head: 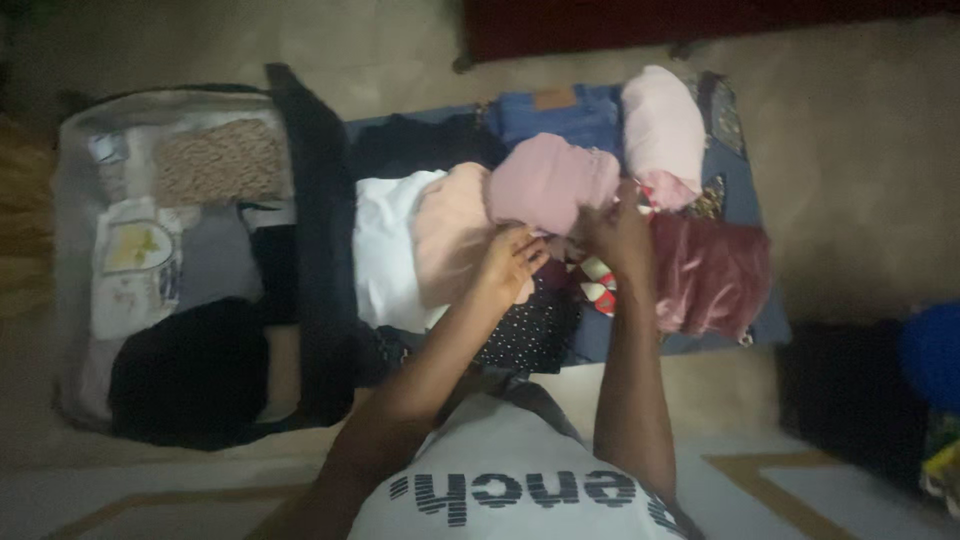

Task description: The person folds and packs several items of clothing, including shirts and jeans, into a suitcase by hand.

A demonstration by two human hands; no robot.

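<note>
Both hands met at a dusty-pink folded garment [548,180] in the open suitcase [765,300].
I saw my left hand [508,262] and right hand [618,232] close together, fingers gripping its near edge; dim light hid the grip.

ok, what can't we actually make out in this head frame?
- Head view: fingertips of left hand and right hand are hidden against the mauve rolled garment; the exact grip is unclear.
- Dark bundle in the mesh lid side of the suitcase: too dim to identify.
- Blue object: cut off by the right edge.
</note>
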